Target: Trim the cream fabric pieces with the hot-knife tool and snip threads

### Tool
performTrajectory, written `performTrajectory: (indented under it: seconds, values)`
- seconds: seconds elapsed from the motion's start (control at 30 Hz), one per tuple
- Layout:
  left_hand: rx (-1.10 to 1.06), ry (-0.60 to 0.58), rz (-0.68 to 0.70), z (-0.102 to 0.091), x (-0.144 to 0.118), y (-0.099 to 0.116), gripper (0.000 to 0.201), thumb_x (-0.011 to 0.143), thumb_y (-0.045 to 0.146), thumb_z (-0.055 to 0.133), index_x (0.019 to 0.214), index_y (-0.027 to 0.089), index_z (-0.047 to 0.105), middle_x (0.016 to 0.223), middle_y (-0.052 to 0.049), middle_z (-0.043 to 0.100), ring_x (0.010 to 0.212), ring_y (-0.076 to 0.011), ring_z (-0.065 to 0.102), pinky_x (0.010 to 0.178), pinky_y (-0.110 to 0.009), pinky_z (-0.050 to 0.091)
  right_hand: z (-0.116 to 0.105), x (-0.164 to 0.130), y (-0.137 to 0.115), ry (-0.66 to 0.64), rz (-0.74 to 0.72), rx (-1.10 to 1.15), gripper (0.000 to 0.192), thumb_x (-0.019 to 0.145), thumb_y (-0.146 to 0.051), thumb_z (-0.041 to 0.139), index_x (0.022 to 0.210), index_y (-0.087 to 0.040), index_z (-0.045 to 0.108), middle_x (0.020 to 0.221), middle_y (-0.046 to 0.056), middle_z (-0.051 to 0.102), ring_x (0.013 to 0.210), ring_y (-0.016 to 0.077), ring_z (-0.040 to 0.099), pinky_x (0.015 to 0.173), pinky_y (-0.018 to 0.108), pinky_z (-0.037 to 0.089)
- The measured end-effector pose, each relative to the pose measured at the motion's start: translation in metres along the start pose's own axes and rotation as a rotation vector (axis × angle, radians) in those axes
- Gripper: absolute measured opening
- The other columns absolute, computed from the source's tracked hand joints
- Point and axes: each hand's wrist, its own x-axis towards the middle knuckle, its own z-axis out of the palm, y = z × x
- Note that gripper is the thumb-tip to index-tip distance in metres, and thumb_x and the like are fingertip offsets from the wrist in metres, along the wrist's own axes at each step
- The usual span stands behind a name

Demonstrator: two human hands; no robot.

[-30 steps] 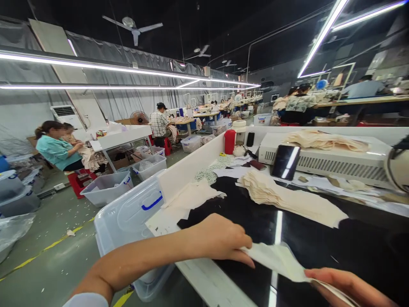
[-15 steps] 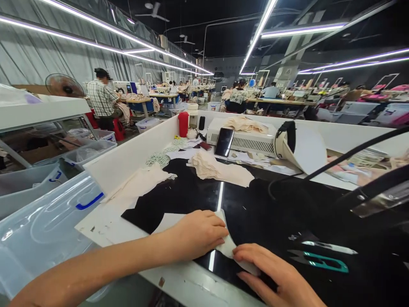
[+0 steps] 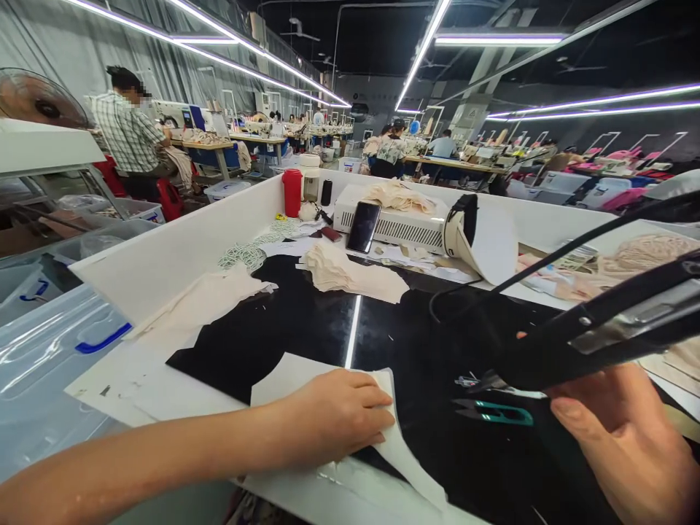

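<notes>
Your left hand (image 3: 347, 414) rests unclenched on the pale panel (image 3: 292, 380), which runs ten-to-four; your right hand (image 3: 628, 434), three o'clock, grip unclear.

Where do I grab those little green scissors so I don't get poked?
Probably best by the rounded end of the teal handle, coming from the right, the side where the right hand is. The scissors lie flat on the black surface, with the handle end to the right and the narrow blades to the left.
</notes>
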Motion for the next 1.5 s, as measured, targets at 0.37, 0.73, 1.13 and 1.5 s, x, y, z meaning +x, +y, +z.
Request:
performTrajectory:
  seconds: [0.37,0.73,1.13,1.5]
  values:
    - [0.079,0.058,-0.046,-0.001,0.008,0.006,0.013,0.113,0.009,0.065,0.112,0.019,0.074,0.115,-0.01,0.081,0.105,-0.0235,0.075,0.089,-0.032,0.057,0.081,0.011,-0.1,0.189,-0.255,0.54,0.05,0.085,-0.033,0.098,0.127,-0.04,0.072,0.096,-0.005,0.075,0.076,0.0222,0.069,0.067,0.037,0.064]
    - [0.27,0.112,-0.036,0.02,0.015,0.015,0.01,0.117,0.015,0.066,0.117,0.013,0.076,0.116,-0.012,0.082,0.104,-0.0218,0.076,0.076,-0.03,0.053,0.137,0.023,-0.087,0.117,-0.296,0.737,0.053,0.084,-0.047,0.1,0.125,-0.033,0.07,0.081,-0.007,0.075,0.057,0.018,0.067,0.048,0.032,0.062]
    - [0.242,0.259,-0.047,0.013,0.011,0.018,0.023,0.121,0.013,0.056,0.118,0.013,0.079,0.121,-0.008,0.086,0.106,-0.0199,0.079,0.079,-0.033,0.058,0.134,0.014,-0.097,0.024,-0.251,0.876,0.052,0.084,-0.045,0.104,0.123,-0.029,0.073,0.081,-0.005,0.076,0.06,0.0163,0.069,0.049,0.027,0.064]
    - [0.244,0.274,-0.037,0.015,0.004,0.017,0.024,0.122,0.014,0.056,0.119,0.013,0.079,0.125,-0.007,0.086,0.107,-0.0189,0.079,0.083,-0.031,0.06,0.138,0.006,-0.093,0.0,-0.262,0.846,0.052,0.088,-0.05,0.102,0.127,-0.031,0.074,0.084,-0.005,0.073,0.061,0.0158,0.067,0.05,0.028,0.06]
